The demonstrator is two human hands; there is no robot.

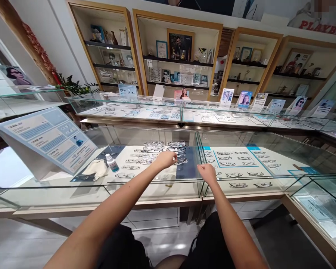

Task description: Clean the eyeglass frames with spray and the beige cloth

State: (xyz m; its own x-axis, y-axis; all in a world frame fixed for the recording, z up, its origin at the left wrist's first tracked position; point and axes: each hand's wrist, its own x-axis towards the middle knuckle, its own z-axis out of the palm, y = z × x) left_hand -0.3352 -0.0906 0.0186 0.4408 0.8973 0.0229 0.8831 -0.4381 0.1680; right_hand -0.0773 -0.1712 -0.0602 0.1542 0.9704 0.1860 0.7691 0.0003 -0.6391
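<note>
My left hand point(165, 159) is closed over the glass counter, close to rows of eyeglasses point(154, 144) seen around it. Just right of it, my right hand point(207, 173) is also closed, beside the seam between two glass panels. Whatever either hand holds, if anything, is hidden or too small to make out. Left of my left hand stand a small white-capped bottle point(112, 163) with bluish liquid and a crumpled cream cloth point(95, 169). More eyeglasses point(226, 163) lie in rows under the glass to the right.
A large tented sign point(49, 140) stands on the counter at the left. A second glass display case point(134, 108) with small cards on top runs behind. Lit wall shelves point(177, 63) are at the back. Another glass case point(319, 209) meets the counter at the right.
</note>
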